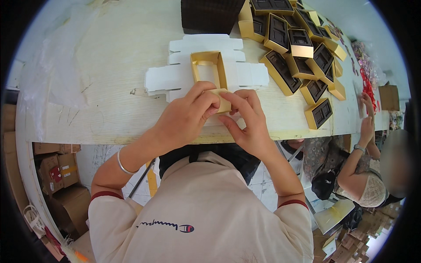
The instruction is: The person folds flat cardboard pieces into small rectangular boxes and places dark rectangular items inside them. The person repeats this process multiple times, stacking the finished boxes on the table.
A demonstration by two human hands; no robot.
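Hands: I'm pinching the gold box's (pixel 209 72) near end with left hand (pixel 186 116) and right hand (pixel 245 120).
Done: finished boxes (pixel 302 57) piling far right.
Left: white blanks (pixel 175 79) waiting on counter (pixel 109 65).

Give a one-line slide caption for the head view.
Both hands, left hand and right hand, fold a gold box over white die-cut blanks, beside finished gold boxes.

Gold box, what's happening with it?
A person's left hand and right hand press the near end of a gold box, folding it. It lies on flat white cardboard blanks on a pale table. Finished gold boxes with dark inserts are piled to the right, where another person sits.
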